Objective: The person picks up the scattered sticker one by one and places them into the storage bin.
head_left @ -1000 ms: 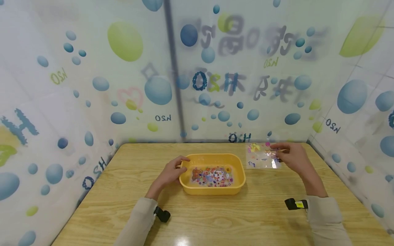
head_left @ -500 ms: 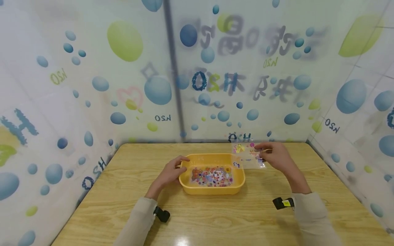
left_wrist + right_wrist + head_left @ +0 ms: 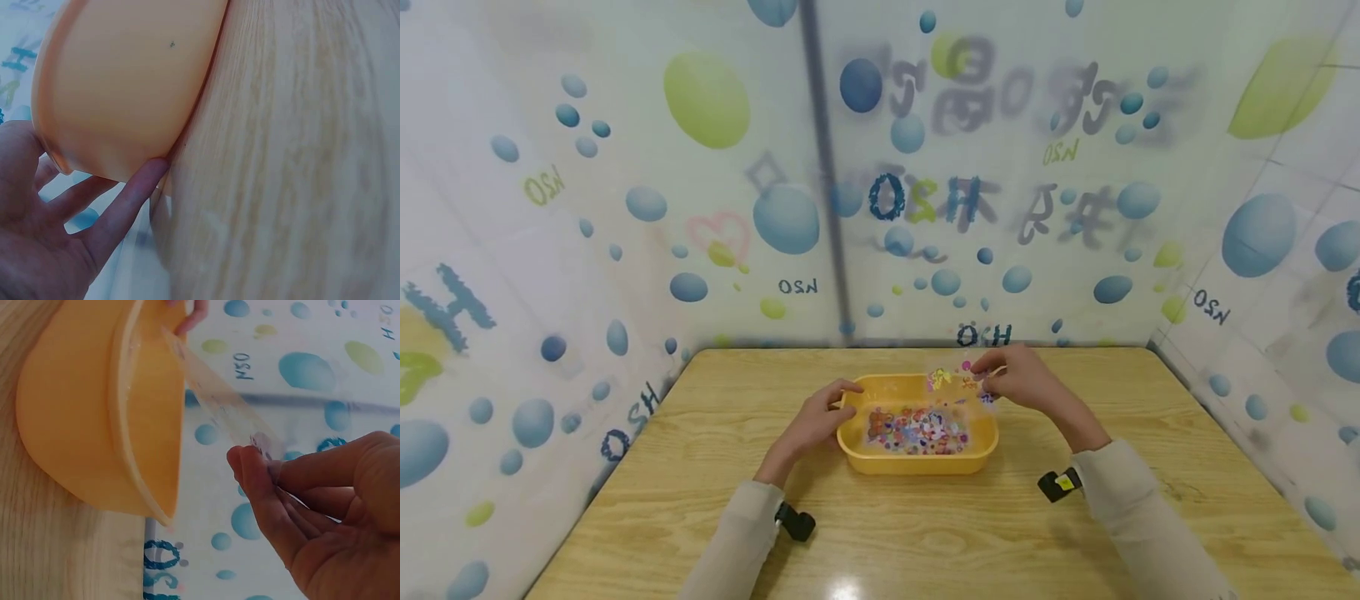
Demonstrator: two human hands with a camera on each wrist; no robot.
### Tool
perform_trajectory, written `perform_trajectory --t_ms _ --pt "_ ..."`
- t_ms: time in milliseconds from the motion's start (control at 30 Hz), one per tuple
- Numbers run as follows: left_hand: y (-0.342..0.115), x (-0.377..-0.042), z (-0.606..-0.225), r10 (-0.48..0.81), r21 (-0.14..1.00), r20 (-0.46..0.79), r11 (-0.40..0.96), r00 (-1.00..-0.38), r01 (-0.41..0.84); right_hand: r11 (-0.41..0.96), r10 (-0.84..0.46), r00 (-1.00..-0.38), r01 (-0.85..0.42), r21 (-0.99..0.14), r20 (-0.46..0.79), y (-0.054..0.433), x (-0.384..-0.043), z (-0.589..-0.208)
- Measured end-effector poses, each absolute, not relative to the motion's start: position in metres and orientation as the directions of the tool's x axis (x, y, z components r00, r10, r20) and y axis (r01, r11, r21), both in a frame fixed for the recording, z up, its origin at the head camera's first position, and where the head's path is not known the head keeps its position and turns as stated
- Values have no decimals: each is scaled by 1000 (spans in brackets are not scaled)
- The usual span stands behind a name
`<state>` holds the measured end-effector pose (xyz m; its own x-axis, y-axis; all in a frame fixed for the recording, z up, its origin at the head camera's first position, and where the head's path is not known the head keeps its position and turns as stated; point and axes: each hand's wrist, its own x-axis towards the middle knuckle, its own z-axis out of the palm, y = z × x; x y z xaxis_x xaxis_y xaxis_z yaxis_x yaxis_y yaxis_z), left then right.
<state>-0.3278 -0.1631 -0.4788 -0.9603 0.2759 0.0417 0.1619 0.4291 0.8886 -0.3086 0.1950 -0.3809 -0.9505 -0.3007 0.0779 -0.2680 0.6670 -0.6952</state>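
Note:
My right hand [image 3: 1021, 379] pinches a clear sticker sheet [image 3: 942, 380] by its right edge, between thumb and fingers. The sheet, printed with small colourful figures, hangs over the right rear part of a yellow plastic basin [image 3: 917, 467]. In the right wrist view the sheet [image 3: 215, 394] slants down toward the basin's opening. At the basin's left end my left hand [image 3: 811, 421] grips the rim, thumb over the edge; the left wrist view shows its fingers [image 3: 128, 200] against the outer wall. Inside the basin lie colourful sticker sheets [image 3: 917, 431], flat on the bottom.
The basin stands on a wood-grain table [image 3: 917, 542]. A curtain [image 3: 925, 283] with blue and green bubbles and H2O lettering encloses the table's back and sides. Black cameras [image 3: 795, 523] are strapped at both wrists.
My right hand has carried the clear sticker sheet leftward, from right of the basin to over its inside. The left hand has stayed on the rim.

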Motion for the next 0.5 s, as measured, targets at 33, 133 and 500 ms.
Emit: perform_trajectory --t_ms 33,133,500 --pt "-163 -328 -479 280 889 43 428 -959 165 669 -311 -948 -266 -694 64 191 -310 -381" --pt "-164 -328 -478 288 888 47 426 -956 172 670 -366 -930 -284 -686 28 182 -314 -381" --pt "-164 -328 -478 289 894 48 414 -956 170 610 -452 -887 -232 -758 -92 152 -327 -386"
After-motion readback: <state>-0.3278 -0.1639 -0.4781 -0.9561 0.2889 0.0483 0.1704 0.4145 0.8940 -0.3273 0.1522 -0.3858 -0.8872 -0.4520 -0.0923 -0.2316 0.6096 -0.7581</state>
